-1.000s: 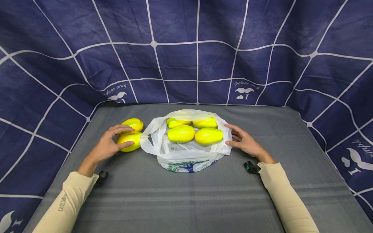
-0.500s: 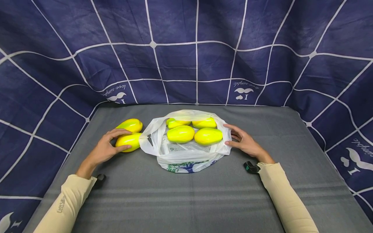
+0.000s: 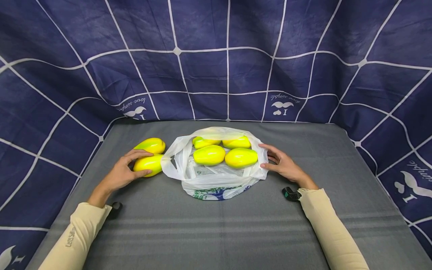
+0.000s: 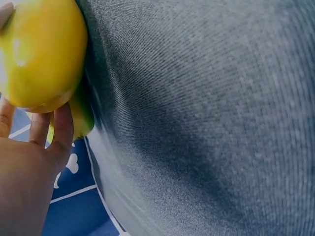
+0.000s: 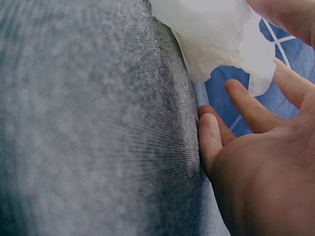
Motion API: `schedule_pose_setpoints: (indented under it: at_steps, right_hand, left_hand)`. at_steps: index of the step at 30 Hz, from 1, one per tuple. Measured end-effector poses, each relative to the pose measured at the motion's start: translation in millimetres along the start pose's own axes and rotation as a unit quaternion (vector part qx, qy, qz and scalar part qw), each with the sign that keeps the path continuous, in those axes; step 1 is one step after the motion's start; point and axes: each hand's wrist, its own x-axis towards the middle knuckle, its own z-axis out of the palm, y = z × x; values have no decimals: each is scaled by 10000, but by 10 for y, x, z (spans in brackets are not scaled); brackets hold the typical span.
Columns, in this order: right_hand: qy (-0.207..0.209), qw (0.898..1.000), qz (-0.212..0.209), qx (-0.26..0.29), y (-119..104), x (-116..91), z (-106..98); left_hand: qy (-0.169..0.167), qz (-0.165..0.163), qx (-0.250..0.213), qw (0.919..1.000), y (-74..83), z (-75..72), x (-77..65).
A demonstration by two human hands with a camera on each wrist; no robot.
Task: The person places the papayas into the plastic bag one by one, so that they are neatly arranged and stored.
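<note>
At the left of the head view, my left hand [image 3: 121,170] grips a yellow mango [image 3: 148,165], thumb on its near side and fingers on its far side. The left wrist view shows several of its fingers [image 4: 63,125] against the mango's smooth end. A second mango [image 3: 153,145] lies right behind it. To the right a white plastic bag [image 3: 216,183] stands with its mouth spread, several mangoes [image 3: 241,158] inside. My right hand [image 3: 285,165] holds the bag's right edge between thumb and index finger. Its other fingers [image 5: 251,108] hang loose beside the bag.
Under everything is a grey cloth-covered table [image 3: 219,232]. A blue curtain [image 3: 249,71] with white grid lines encloses the back and both sides. The bag's left handle [image 3: 171,170] flops over toward the gripped mango.
My left hand has drawn back slightly toward the left, its fingers now on the near mango and off the back one. The right hand and bag have kept their place.
</note>
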Motion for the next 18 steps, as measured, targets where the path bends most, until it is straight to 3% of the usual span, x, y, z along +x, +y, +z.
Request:
schedule_pose_setpoints:
  at_steps: [11, 15, 18]
  right_hand:
    - [-8, 10000, 3, -19, 3, -1, -1]
    - [-13, 10000, -43, -5, -1, -1, -2]
    - [-19, 10000, -94, -15, 2, 0, -1]
  left_hand:
    - [-223, -283, 591, 9976, 48, -12, -43]
    - [-349, -564, 638, 9958, 71, -19, -53]
    - [-397, -595, 564, 9958, 61, -21, -52]
